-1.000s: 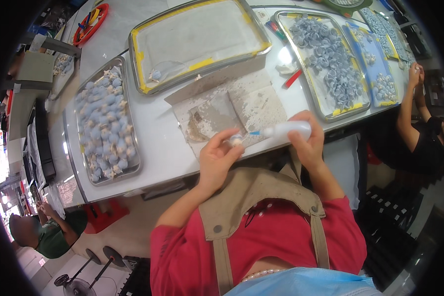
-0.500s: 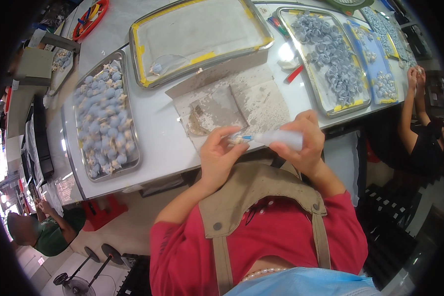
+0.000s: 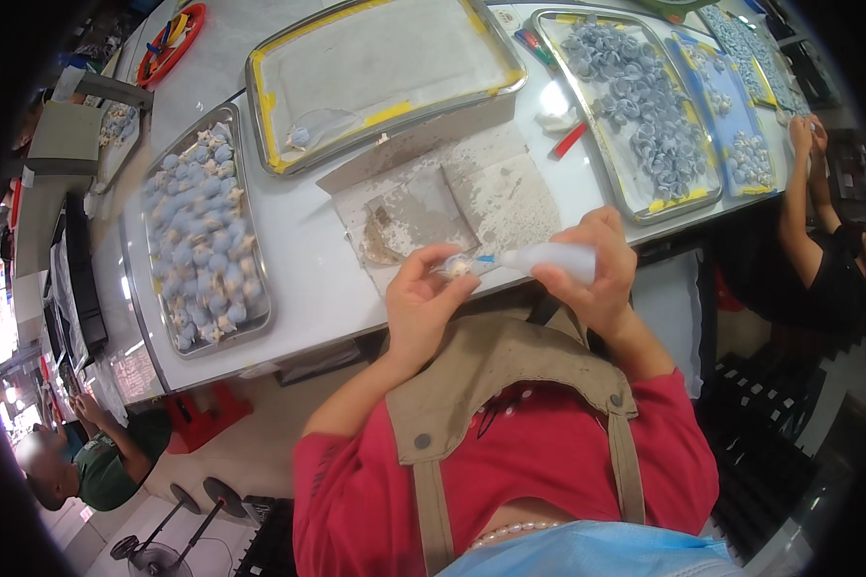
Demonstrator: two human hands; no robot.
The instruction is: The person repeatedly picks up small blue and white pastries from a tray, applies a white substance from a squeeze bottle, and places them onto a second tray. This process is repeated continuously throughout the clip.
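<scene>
My left hand (image 3: 427, 299) pinches a small cream-coloured piece (image 3: 459, 266) between thumb and fingers; a bit of blue-grey shows beside it, and its exact kind is too small to make out. My right hand (image 3: 598, 272) is closed around a white squeeze bottle (image 3: 554, 259) with a thin blue tip, held nearly level. The tip points left at the small piece, a short gap away. Under both hands lies a stained, folded piece of grey cardboard (image 3: 510, 183) on the white table.
To the left, a metal tray (image 3: 266, 313) holds many blue-and-cream pieces. A larger yellow-taped tray (image 3: 385, 58) stands behind the cardboard. At right are a tray of grey-blue cups (image 3: 645, 125), a blue tray (image 3: 741, 125) and a red tool (image 3: 570, 141). Two other people work nearby.
The bottle's tip has drawn back slightly to the right from the small piece. More of the cream piece now shows between my left fingers.
</scene>
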